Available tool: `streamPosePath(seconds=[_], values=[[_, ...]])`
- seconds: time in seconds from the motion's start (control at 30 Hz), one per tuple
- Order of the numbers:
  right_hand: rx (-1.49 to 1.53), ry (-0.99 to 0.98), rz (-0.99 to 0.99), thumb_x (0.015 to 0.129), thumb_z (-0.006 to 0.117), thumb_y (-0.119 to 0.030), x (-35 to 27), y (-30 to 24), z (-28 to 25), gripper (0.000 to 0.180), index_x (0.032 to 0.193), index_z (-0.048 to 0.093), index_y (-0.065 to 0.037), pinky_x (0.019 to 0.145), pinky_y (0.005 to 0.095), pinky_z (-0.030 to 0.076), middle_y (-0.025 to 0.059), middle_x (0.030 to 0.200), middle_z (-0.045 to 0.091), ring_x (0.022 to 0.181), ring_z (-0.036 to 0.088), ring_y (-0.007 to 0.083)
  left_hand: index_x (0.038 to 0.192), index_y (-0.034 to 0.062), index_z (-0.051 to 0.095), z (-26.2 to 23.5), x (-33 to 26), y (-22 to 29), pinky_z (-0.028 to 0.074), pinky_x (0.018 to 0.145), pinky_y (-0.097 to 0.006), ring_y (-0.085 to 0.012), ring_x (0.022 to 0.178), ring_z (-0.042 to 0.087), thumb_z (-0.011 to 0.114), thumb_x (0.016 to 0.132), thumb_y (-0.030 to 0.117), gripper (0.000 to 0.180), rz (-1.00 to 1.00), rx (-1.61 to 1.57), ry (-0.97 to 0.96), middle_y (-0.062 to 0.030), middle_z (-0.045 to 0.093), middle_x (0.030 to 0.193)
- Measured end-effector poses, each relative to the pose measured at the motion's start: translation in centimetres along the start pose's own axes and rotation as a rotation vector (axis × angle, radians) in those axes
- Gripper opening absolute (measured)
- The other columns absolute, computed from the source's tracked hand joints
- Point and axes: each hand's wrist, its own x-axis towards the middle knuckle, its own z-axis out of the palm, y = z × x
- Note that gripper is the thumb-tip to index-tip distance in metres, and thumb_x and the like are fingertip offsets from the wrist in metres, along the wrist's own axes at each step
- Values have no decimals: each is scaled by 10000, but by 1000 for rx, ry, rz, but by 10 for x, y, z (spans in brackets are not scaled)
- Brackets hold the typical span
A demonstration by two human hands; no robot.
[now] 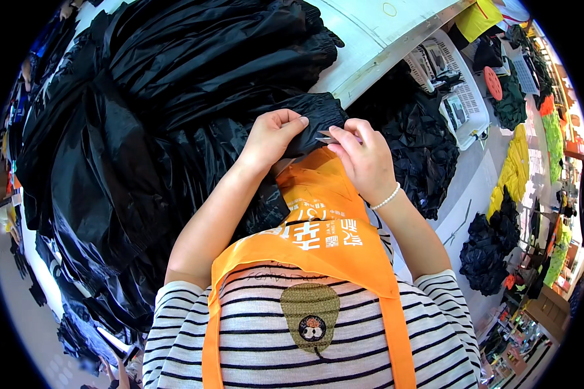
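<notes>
Between thumb and fingers, my left hand point(272, 136) pinches the gathered edge of a black garment point(315, 111). The cloth looks thin and shiny, with an elastic-looking band. My right hand point(368, 155) is closed round a pair of thread snips point(325, 137), whose two pointed blades stick out slightly apart toward my left hand. The blades lie right at the cloth's edge; whether they touch it cannot be told. Most of the snips is hidden inside my right fingers.
A big heap of black garments point(194, 58) covers the left side of the pale table point(370, 32). To the right stand a white plastic basket point(470, 97) and a dark pile of cloth point(428, 155) on the floor. Yellow cloth point(514, 162) and a black bundle point(486, 253) lie farther right.
</notes>
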Motion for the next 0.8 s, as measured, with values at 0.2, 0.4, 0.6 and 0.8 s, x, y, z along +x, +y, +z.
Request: streamPosePath(seconds=[0.2, 0.4, 0.6, 0.8], values=[[10, 13, 4, 769, 709, -141, -1, 0, 4, 248, 1005, 656, -86, 616, 303, 420, 41, 916, 564, 699, 576, 173, 851, 30, 639, 0, -2, 2, 437, 607, -175, -29, 626, 540, 601, 897, 145, 130, -11, -35, -9, 17, 632, 729], [245, 158, 100, 769, 708, -89, -4, 4, 7, 216, 973, 635, -78, 580, 280, 438, 71, 868, 561, 696, 577, 191, 835, 35, 623, -2, -9, -1, 437, 622, -179, -33, 656, 539, 597, 902, 146, 133, 61, -24, -34, 11, 625, 764], [960, -101, 1000, 853, 696, -248, -11, 34, 7, 257, 844, 632, 0, 587, 191, 383, -30, 694, 551, 662, 487, 38, 791, 63, 655, 8, -47, -15, 456, 717, -354, -240, 811, 628, 705, 738, 106, 84, 658, 771, -255, -54, 686, 901], [1290, -61, 1093, 827, 708, -137, -16, 34, 42, 139, 866, 633, -25, 538, 194, 374, -41, 670, 536, 583, 469, 26, 691, 51, 651, 16, -48, -26, 463, 714, -348, -264, 775, 610, 758, 721, 207, 191, 480, 960, -195, -55, 650, 728]])
